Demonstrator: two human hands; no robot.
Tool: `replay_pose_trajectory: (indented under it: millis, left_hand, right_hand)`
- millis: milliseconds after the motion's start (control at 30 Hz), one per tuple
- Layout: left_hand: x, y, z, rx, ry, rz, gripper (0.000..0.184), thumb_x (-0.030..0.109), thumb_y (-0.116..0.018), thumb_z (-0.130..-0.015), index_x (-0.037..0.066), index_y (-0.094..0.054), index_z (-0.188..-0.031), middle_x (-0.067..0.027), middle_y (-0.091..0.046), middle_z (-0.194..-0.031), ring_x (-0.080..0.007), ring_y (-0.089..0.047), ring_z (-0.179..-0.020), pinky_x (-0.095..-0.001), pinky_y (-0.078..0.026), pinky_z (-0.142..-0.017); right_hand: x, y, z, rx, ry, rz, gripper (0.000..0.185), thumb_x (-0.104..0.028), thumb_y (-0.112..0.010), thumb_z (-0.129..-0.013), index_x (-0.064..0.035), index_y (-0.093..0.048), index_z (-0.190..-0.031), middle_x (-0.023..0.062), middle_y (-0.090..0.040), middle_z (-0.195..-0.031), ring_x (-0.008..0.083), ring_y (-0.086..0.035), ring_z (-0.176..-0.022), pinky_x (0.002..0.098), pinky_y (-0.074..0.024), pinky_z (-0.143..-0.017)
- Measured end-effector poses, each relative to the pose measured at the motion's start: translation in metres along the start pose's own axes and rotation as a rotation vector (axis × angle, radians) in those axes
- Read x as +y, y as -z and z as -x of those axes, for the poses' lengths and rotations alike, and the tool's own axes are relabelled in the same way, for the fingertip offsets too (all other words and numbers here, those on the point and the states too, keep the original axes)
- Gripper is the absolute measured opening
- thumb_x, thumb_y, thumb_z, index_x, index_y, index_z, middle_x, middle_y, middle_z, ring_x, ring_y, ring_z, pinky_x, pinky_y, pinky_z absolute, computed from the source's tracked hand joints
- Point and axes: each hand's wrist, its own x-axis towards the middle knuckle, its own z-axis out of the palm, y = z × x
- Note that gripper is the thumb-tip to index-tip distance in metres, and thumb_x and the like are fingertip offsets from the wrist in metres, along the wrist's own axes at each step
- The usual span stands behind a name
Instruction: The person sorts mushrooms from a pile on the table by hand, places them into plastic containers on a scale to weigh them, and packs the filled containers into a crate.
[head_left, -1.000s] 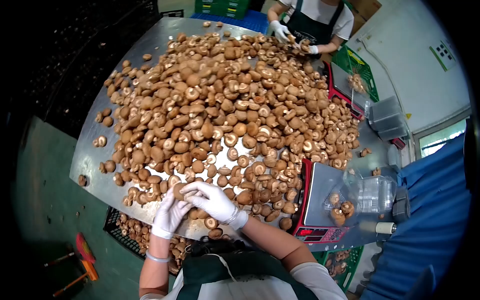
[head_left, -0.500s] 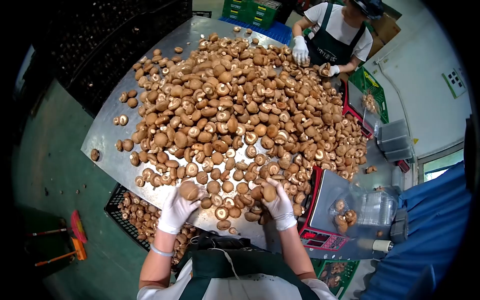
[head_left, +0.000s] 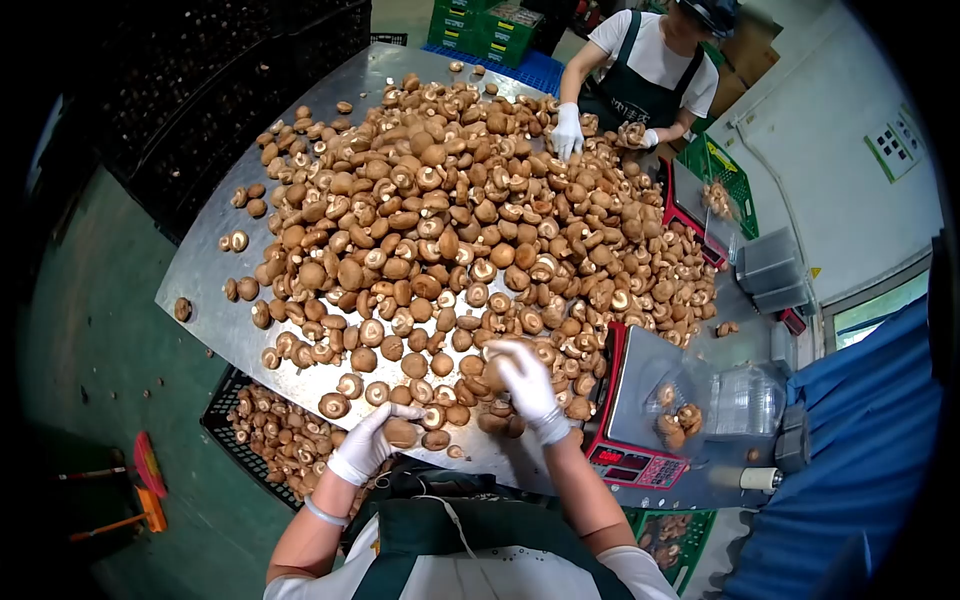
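Brown shiitake mushrooms (head_left: 430, 200) lie in a wide heap on a metal table (head_left: 205, 275). My left hand (head_left: 366, 446), in a white glove, is at the near edge of the table with its fingers closed around a mushroom (head_left: 400, 433). My right hand (head_left: 526, 388), gloved too, is over the near side of the heap. Motion smears its fingers, which curve down beside a brown mushroom cap, and I cannot make out whether they grip it. Loose mushrooms lie between my two hands.
To my right stands a red scale (head_left: 640, 420) with a clear plastic box holding several mushrooms. A black crate (head_left: 222, 412) of mushrooms sits below the left edge. Across the table, a co-worker's gloved hand (head_left: 567, 132) touches the heap. Clear containers (head_left: 770, 262) stand at right.
My left hand has moved down and now holds a mushroom near the edge; the cap it held before is out of it. My right hand has shifted left and up. The co-worker's hand reached into the heap.
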Motion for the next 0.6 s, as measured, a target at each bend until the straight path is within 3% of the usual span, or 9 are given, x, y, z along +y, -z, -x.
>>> replay_pose_trajectory:
  millis: [33,100,133,233,267,333,433,533,600]
  left_hand:
    - [0.001,-0.014,0.002,0.018,0.044,-0.015,0.056,0.049,-0.042,-0.094,0.0,-0.054,-0.117,-0.0128,-0.059,-0.115,-0.0221,-0.058,-0.105,-0.0363,-0.05,-0.087]
    - [-0.003,-0.028,0.002,0.056,0.065,0.033,0.061,0.053,-0.04,-0.093,0.0,-0.05,-0.121,-0.0122,-0.059,-0.116,-0.0215,-0.057,-0.107,-0.0367,-0.05,-0.088]
    - [-0.004,-0.03,0.002,0.097,0.091,0.078,0.066,0.057,-0.038,-0.092,0.001,-0.046,-0.126,-0.0116,-0.058,-0.117,-0.021,-0.057,-0.108,-0.0371,-0.05,-0.088]
    - [-0.02,0.0,-0.002,-0.061,0.153,0.103,0.057,0.05,-0.04,-0.094,0.003,-0.049,-0.124,-0.0102,-0.059,-0.114,-0.0193,-0.059,-0.1,-0.0337,-0.052,-0.077]
    - [-0.024,0.005,-0.001,-0.057,0.152,0.104,0.057,0.05,-0.04,-0.094,0.003,-0.049,-0.124,-0.0102,-0.059,-0.114,-0.0193,-0.059,-0.1,-0.0337,-0.052,-0.077]
    - [-0.024,0.0,0.004,0.175,0.138,-0.021,0.049,0.043,-0.043,-0.095,0.002,-0.056,-0.116,-0.0095,-0.062,-0.106,-0.0182,-0.061,-0.091,-0.0301,-0.051,-0.071]
    - [-0.021,-0.002,0.004,0.161,0.169,0.059,0.044,0.04,-0.044,-0.095,0.001,-0.059,-0.11,-0.0092,-0.063,-0.099,-0.0181,-0.061,-0.085,-0.0281,-0.051,-0.07]
    - [-0.009,-0.004,0.0,0.204,0.122,0.136,0.046,0.04,-0.045,-0.094,0.0,-0.059,-0.111,-0.0101,-0.063,-0.1,-0.0188,-0.06,-0.086,-0.0292,-0.049,-0.073]
    - [0.002,0.0,-0.003,0.179,0.055,0.16,0.047,0.04,-0.046,-0.094,-0.001,-0.058,-0.111,-0.0105,-0.062,-0.102,-0.0192,-0.058,-0.091,-0.0311,-0.048,-0.079]
  right_hand:
    - [-0.002,-0.012,0.009,-0.141,-0.037,-0.008,0.028,-0.015,-0.051,-0.09,-0.0053,-0.058,-0.115,0.0133,-0.061,-0.111,0.0233,-0.057,-0.105,0.0331,-0.0436,-0.092]
    - [-0.026,-0.037,0.026,-0.403,0.225,0.086,0.035,-0.015,-0.056,-0.086,-0.0046,-0.056,-0.119,0.0151,-0.058,-0.115,0.0272,-0.054,-0.111,0.0347,-0.0408,-0.096]
    - [-0.037,-0.044,0.031,-0.481,0.221,0.072,0.037,-0.017,-0.058,-0.085,-0.0044,-0.055,-0.12,0.0161,-0.057,-0.115,0.0293,-0.053,-0.111,0.0351,-0.041,-0.095]
    - [-0.026,-0.05,0.017,-0.362,0.341,0.22,0.033,-0.021,-0.059,-0.086,-0.0057,-0.058,-0.115,0.0149,-0.057,-0.115,0.0296,-0.056,-0.106,0.035,-0.0438,-0.091]
    - [-0.028,-0.043,0.004,-0.365,0.212,0.14,0.031,-0.024,-0.059,-0.086,-0.0064,-0.06,-0.111,0.0136,-0.059,-0.111,0.0292,-0.058,-0.102,0.0351,-0.0453,-0.088]
    - [-0.01,-0.041,-0.025,-0.171,0.219,0.282,0.027,-0.025,-0.058,-0.086,-0.006,-0.062,-0.105,0.0134,-0.06,-0.099,0.0298,-0.059,-0.093,0.0356,-0.0467,-0.082]
    - [0.024,-0.05,-0.068,0.054,0.289,0.589,0.032,-0.032,-0.061,-0.083,-0.0076,-0.061,-0.103,0.0125,-0.06,-0.092,0.0299,-0.058,-0.088,0.0403,-0.0458,-0.077]
    - [0.053,-0.064,-0.095,0.016,0.374,0.975,0.045,-0.04,-0.063,-0.079,-0.0063,-0.058,-0.108,0.0122,-0.059,-0.096,0.0294,-0.056,-0.093,0.0415,-0.041,-0.083]
    - [0.056,-0.068,-0.102,-0.004,0.29,1.009,0.043,-0.039,-0.063,-0.079,-0.0095,-0.058,-0.109,0.01,-0.059,-0.098,0.0274,-0.054,-0.097,0.0427,-0.0374,-0.087]
